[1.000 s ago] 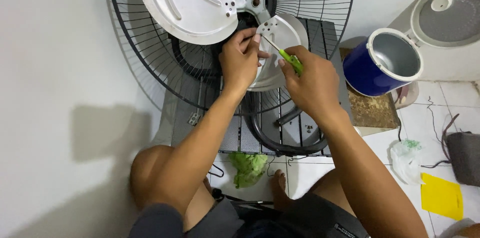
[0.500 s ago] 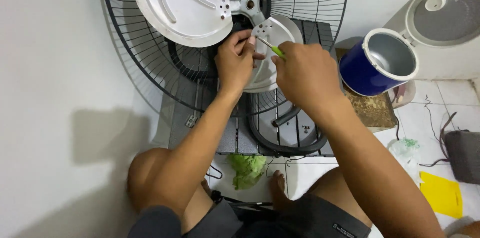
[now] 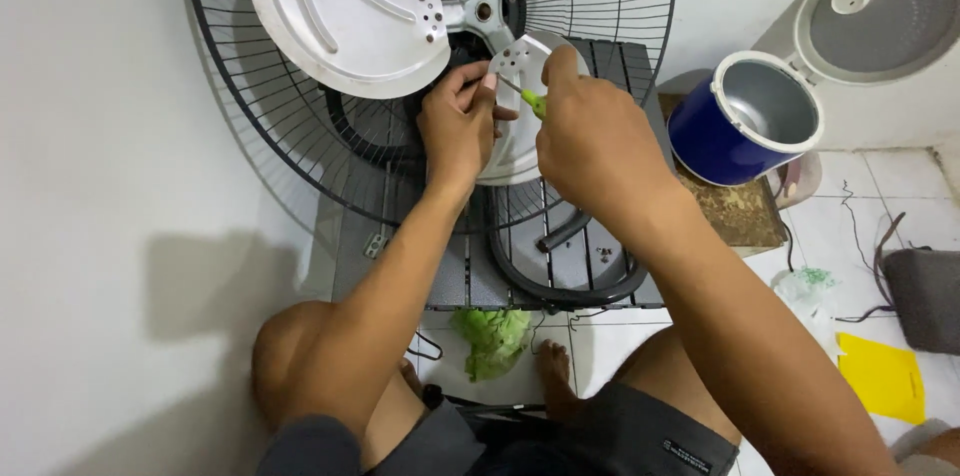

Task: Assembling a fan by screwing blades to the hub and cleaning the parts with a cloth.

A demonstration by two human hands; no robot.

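With the left hand (image 3: 458,126) pinching the fan blade (image 3: 515,106) steady, the right hand (image 3: 590,131), closed on the green screwdriver (image 3: 533,102), should keep it square, tip toward ten o'clock.

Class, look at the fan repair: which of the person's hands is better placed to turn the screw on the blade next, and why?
Probably the right hand: it grips the green-handled screwdriver, tip at the white fan blade, while the left hand steadies that blade.
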